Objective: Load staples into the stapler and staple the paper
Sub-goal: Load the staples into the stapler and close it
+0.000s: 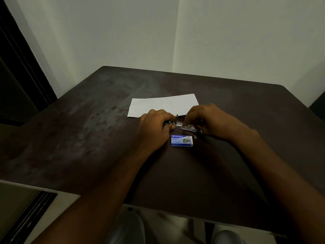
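Observation:
A small metal stapler [182,125] lies opened flat on the dark table, between my two hands. My left hand [155,124] grips its left end. My right hand [205,118] has its fingertips pinched down on the open staple channel; whether staples are between them is hidden. A blue and white staple box [182,140] sits just in front of the stapler, with a small dark staple strip [195,137] by its right corner. A white sheet of paper [163,105] lies flat right behind the hands.
The dark brown table [88,138] stands in a room corner with pale walls behind and to the right. A dark door frame [21,67] runs along the left. My knees show below the table's near edge.

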